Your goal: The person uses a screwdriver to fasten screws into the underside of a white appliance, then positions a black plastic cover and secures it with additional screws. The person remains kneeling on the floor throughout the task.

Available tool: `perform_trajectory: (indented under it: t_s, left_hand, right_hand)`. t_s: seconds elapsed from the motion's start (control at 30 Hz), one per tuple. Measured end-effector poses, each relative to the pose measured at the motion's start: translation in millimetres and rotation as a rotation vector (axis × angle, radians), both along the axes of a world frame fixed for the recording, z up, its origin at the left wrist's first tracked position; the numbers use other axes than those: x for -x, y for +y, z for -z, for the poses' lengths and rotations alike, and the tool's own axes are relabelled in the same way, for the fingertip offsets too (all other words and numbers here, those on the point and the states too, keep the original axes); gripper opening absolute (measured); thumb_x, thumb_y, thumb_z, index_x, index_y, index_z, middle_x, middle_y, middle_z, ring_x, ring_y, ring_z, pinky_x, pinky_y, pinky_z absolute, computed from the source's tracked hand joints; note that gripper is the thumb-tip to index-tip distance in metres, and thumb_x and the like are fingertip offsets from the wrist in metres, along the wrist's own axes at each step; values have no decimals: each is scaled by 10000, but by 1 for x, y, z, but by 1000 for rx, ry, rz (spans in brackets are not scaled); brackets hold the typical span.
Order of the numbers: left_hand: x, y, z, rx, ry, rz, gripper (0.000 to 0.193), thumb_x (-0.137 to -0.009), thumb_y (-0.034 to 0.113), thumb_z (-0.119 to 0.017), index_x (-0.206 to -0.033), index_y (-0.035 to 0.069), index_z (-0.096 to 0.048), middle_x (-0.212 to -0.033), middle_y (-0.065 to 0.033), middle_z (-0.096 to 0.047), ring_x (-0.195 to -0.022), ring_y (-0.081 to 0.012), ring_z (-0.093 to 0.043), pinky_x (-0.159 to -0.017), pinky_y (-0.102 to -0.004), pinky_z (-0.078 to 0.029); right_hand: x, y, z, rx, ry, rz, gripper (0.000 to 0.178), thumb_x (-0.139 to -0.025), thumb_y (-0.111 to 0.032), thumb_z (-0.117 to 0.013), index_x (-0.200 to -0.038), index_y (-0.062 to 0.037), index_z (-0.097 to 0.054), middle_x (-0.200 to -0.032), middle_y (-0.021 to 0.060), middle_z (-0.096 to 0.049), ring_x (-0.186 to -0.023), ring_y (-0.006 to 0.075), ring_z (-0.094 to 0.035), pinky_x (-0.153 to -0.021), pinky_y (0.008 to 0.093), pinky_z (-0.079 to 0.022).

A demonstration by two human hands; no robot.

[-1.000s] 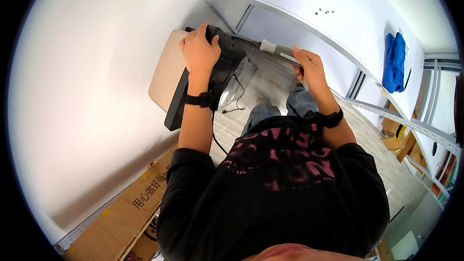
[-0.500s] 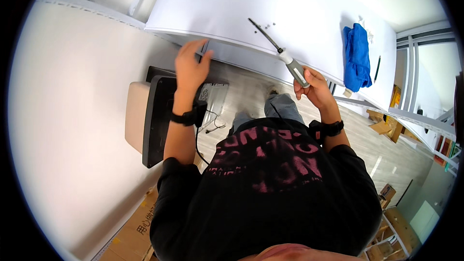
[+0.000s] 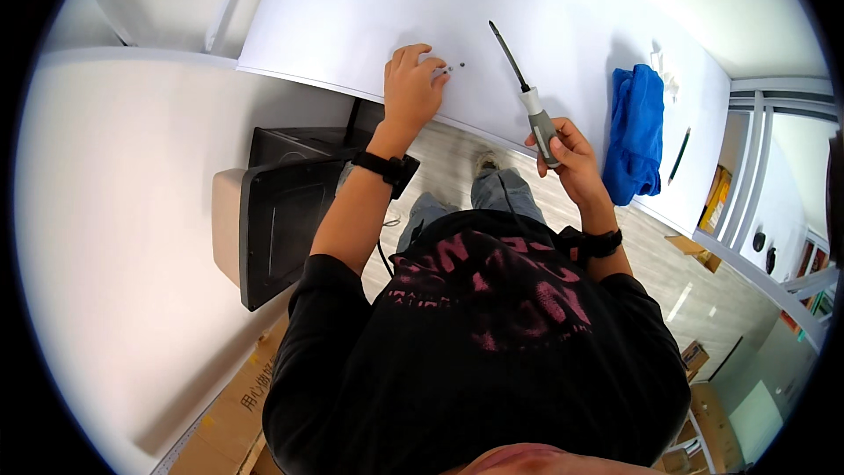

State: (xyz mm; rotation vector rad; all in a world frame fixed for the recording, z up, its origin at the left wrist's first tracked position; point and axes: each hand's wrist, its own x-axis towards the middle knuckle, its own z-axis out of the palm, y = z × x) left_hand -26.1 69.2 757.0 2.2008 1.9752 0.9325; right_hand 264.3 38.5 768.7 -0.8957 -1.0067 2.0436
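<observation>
My right hand (image 3: 571, 158) is wrapped round the grey and white handle of a screwdriver (image 3: 542, 127). Its long dark shaft points up and away over the white table (image 3: 352, 0). My left hand (image 3: 411, 88) is over the table near its front edge, fingers curved and spread, with nothing visibly held. Right beside its thumb and fingertips lie a few tiny metal pieces (image 3: 462, 64), which look like screws. Part of that small group may be hidden by the fingers.
A folded blue cloth (image 3: 635, 132) lies on the right of the table, with a dark pencil (image 3: 680, 156) beside it and crumpled white tissue (image 3: 668, 79) behind. Below the table's left side stands a black case-like object (image 3: 290, 220). A cardboard box (image 3: 233, 413) sits lower left.
My left hand has moved right and up from the table's front edge to the tiny metal pieces. The screwdriver stays in my right hand, its shaft tilted a little more upright.
</observation>
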Motion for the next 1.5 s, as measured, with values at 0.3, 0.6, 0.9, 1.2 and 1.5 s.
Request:
perform_trajectory:
  t_s: [0.3,0.6,0.9,1.2,1.5]
  left_hand:
    - [-7,3,-14,-73,-250,-115,61,-724,74,-713,-776,81,-682,-1001,-68,-626,-968,-248,-555,-806,-369,-435]
    - [30,-45,-46,198,-1874,-49,123,-922,61,-510,-975,20,-613,-936,-147,-665,-866,-263,-664,-754,-338,-549]
    - [57,-134,-54,-11,-1932,-40,145,-938,77,-485,-992,3,-597,-996,-175,-636,-844,-223,-664,-772,-323,-563]
    - [75,-229,-52,-196,-2018,-39,147,-934,36,-464,-1006,-1,-587,-981,-178,-643,-851,-245,-661,-795,-343,-564]
    - [114,-365,-47,-243,-1743,-251,144,-937,41,-468,-1007,-7,-585,-968,-188,-641,-847,-231,-664,-769,-315,-570]
  right_hand:
    - [-9,27,2,-47,-50,-85,360,-873,-318,-614,-1080,-45,-502,-909,91,-594,-645,122,-527,-581,233,-420]
    - [26,41,-9,-139,-39,-225,310,-806,-126,-611,-1074,-21,-497,-864,58,-551,-637,94,-476,-568,219,-394]
    - [77,21,-19,-158,-19,-457,359,-798,-192,-629,-1079,-14,-494,-869,60,-556,-630,81,-470,-569,204,-381]
    - [117,-41,-29,-148,-12,-576,309,-801,-140,-620,-1071,-30,-519,-858,29,-546,-669,72,-474,-592,199,-396]
    - [169,-167,-51,-424,-137,-580,303,-787,-100,-625,-1064,-26,-526,-882,35,-563,-781,104,-517,-707,226,-413]
